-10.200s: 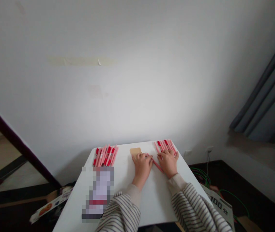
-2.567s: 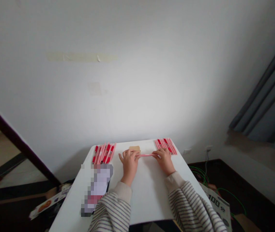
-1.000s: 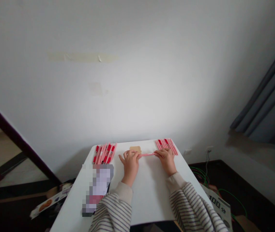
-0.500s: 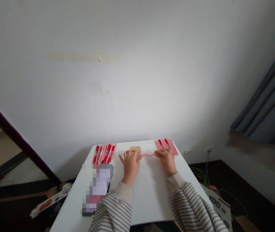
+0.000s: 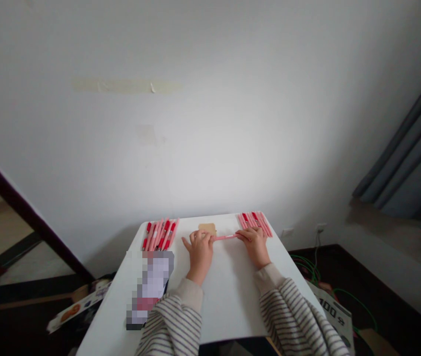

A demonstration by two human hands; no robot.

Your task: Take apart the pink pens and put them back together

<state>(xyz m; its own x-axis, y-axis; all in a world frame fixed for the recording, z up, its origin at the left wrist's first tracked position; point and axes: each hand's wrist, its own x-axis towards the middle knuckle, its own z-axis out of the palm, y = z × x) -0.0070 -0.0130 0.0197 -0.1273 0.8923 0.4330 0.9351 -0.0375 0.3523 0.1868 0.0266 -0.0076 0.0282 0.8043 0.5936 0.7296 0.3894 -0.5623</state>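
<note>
Between my two hands a slim pink pen (image 5: 226,237) lies level, just above or on the white table (image 5: 232,287); I cannot tell which. My left hand (image 5: 200,249) pinches its left end, thumb stretched out to the side. At the other end, the fingers of my right hand (image 5: 254,243) close round the pen. Just behind my left hand is a small tan pad (image 5: 207,228). Several pink and red pens (image 5: 160,234) lie in a group at the table's back left. A second group of pink and red pens (image 5: 255,223) sits at the back right, behind my right hand.
A blurred-out long object (image 5: 151,289) lies on the table left of my left forearm. The wall (image 5: 210,148) rises directly behind the table. Green cables (image 5: 307,267) and a printed box (image 5: 331,311) are on the floor to the right. A grey curtain (image 5: 406,148) hangs at the right.
Almost nothing differs. Both hands keep hold of the pen in nearly the same place, and the view has shifted very slightly.
</note>
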